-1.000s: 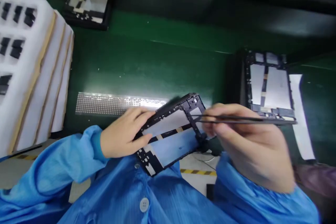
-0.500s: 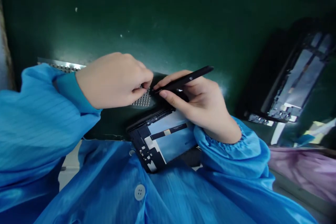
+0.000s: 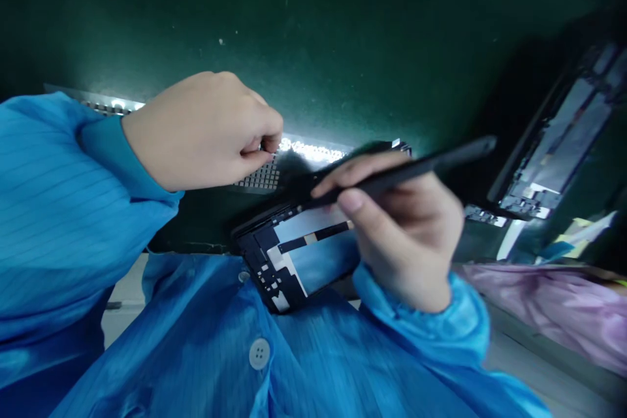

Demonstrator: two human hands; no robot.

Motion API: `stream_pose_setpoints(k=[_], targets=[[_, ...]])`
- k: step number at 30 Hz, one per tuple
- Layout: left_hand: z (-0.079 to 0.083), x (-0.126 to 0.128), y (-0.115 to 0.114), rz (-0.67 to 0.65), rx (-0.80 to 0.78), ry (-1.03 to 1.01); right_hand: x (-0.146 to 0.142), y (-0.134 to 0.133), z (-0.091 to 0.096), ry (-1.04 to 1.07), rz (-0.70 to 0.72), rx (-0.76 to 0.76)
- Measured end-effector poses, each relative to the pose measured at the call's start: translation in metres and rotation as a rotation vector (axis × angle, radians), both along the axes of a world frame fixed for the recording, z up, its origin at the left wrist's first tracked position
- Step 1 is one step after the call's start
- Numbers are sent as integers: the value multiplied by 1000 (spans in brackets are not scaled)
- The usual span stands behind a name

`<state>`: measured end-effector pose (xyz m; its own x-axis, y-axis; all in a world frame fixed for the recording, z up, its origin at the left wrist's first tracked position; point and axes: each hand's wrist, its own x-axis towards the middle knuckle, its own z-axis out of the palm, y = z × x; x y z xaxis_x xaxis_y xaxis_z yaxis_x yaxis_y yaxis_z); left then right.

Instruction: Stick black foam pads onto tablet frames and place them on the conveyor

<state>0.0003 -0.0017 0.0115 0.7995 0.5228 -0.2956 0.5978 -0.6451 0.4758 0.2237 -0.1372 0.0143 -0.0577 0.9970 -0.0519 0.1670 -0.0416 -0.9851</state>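
My left hand (image 3: 210, 134) is closed over a clear sheet of small grey pads (image 3: 262, 173), thumb and forefinger pressed together. What lies between those fingertips, if anything, is hidden. In my right hand (image 3: 404, 222) is a pair of slim black tweezers (image 3: 431, 160), gripped like a pen and blurred by motion. Their tip points down-left to the upper edge of an opened phone or tablet (image 3: 318, 268). That device lies tilted against my front, showing a silvery-blue panel, a dark ribbon strip and small board parts. My right fingers cover its upper right part.
More opened devices (image 3: 563, 137) are stacked at the right on the green work surface (image 3: 313, 26). Below them lie pale and yellow scraps (image 3: 578, 238) and pink cloth (image 3: 553, 307). White specks (image 3: 221, 42) dot the surface.
My right hand has drawn back right and down with the tweezers, away from my left fingertips. More of the shiny sheet shows between my hands. My left hand stays closed over the sheet.
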Motion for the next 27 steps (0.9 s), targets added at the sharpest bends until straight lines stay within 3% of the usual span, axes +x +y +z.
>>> stream_pose_setpoints(k=[3, 5, 10, 14, 17, 20, 24, 27], targets=[[-1, 1, 0, 4, 1, 10, -20, -42, -10, -33, -150, 117], [-4, 0, -1, 9, 19, 10, -30, -56, -18, -60, -176, 212], [-11, -2, -2, 15, 22, -59, -35, -54, -27, -112, -141, 271], [-15, -5, -2, 37, 3, -108, -29, -52, -17, -198, -62, 266], [-15, -6, -1, 45, -7, -122, -21, -38, -2, -264, 17, 219], [-16, -6, 0, 33, -10, -118, -9, -5, 7, -331, 64, 172], [-16, -6, 0, 27, 27, -107, 1, 29, 1, -425, 222, 125], [-16, -6, 0, 22, 38, -78, 2, 32, -6, -411, 212, 116]])
